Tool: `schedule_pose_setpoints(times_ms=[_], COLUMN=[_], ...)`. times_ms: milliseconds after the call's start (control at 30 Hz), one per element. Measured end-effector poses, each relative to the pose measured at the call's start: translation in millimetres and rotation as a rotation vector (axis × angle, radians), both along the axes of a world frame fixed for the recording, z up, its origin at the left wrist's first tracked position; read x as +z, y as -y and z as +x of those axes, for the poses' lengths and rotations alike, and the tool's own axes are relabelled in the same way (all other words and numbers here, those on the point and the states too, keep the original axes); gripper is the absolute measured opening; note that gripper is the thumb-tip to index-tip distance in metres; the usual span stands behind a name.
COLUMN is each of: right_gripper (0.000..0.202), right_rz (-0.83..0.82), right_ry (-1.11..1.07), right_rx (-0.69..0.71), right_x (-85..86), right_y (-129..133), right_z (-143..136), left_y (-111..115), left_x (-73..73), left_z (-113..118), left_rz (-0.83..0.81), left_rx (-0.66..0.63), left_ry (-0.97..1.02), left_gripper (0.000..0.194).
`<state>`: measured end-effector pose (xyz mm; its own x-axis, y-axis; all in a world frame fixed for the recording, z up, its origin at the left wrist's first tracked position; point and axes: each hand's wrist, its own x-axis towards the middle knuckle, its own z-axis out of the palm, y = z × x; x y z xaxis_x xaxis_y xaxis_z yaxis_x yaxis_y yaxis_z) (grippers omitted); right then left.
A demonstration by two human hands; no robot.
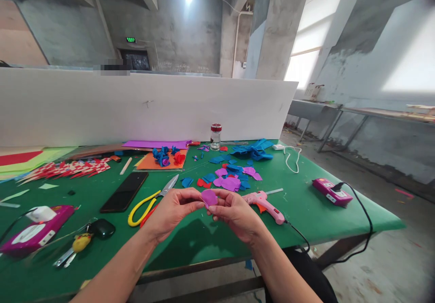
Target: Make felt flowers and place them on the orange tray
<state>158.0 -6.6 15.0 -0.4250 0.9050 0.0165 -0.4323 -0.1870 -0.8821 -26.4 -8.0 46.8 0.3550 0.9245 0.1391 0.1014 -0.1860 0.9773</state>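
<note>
A small purple paper petal [209, 197] is held up above the front of the table between both hands. My left hand [181, 207] pinches its left edge, and my right hand [233, 210] grips its right edge with thumb and fingers. Behind them lie loose purple petals [231, 183], blue paper pieces [209, 178] and red scraps [203, 183]. Scissors [154, 203] with yellow and red handles rest by my left hand. To the right of my right hand lies a pink glue gun [267, 204] with a glue stick in its back end.
A black phone [124, 192], keys [81, 243] and a purple power strip [41, 230] lie left on the green table [190, 248]. Blue and red paper flowers [165, 155] sit on orange sheets. A glass jar [215, 137] stands before a white board [170, 108]. Another power strip [332, 192] lies right.
</note>
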Motion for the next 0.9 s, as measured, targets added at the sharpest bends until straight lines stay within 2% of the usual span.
schedule_pose_setpoints(times_ms=[267,533,667,767,900], right_gripper=[0.051,0.047,0.046,0.037,0.029], right_rz=[-0.023,-0.037,-0.002,0.065,0.101], right_ry=[-0.037,-0.055,-0.004,0.063,0.066], right_rx=[0.038,0.089,0.036,-0.040,-0.073], right_x=[-0.8,-0.7,-0.5,-2.1,-3.5], right_y=[-1.2,-0.7,0.9,0.7,-0.1], right_z=[0.9,1.6,0.9,-1.0,-3.7], left_y=[0.1,1.8,3.6,2.2,-0.9], left_x=[-0.1,-0.6,2.4,1.4,-3.0], left_z=[1.3,1.7,6.0,8.1,9.2], left_rz=[0.063,0.098,0.066,0.017,-0.016], left_rx=[0.013,0.031,0.124,0.208,0.240], left_ry=[0.005,0.012,0.047,0.101,0.158], left_gripper=[0.007,0.010,0.012,0.013,0.012])
